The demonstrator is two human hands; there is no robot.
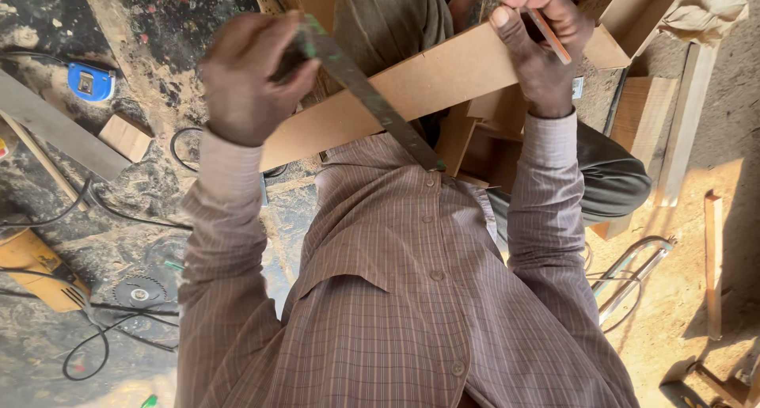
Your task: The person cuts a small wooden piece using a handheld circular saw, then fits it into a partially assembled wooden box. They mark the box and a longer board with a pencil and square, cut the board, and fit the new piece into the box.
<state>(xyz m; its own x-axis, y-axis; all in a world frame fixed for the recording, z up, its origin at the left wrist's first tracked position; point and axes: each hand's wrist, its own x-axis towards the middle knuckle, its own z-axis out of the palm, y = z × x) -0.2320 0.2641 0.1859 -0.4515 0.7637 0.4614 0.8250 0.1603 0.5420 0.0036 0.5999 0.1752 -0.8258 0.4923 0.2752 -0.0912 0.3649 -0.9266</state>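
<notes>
Nearest the camera is your striped shirt (pixel 396 297), with both sleeves reaching up and away from you.

Your left hand (pixel 253 75) is closed around the stock end of a metal try square (pixel 372 99). The dark blade runs diagonally from that hand down toward your chest, crossing the face of the fibreboard strip (pixel 427 83).

Your right hand (pixel 542 48) is closed in a narrow pinch on an orange pencil (pixel 546 30). The hand rests against the upper right end of the fibreboard strip. The pencil tip is hidden by your fingers.

The fibreboard strip lies tilted between both hands, its left end lower than its right. Beneath it sit more board offcuts (pixel 483 139).

Farther out on the dusty floor:
- Left: a blue tape measure (pixel 91 81), a small wood block (pixel 127 136), a yellow power tool (pixel 36 269) with black cable, and a circular saw blade (pixel 140 292).
- Right: an open board box (pixel 633 16), a wood plank (pixel 685 123) and a metal frame saw (pixel 633 269).
</notes>
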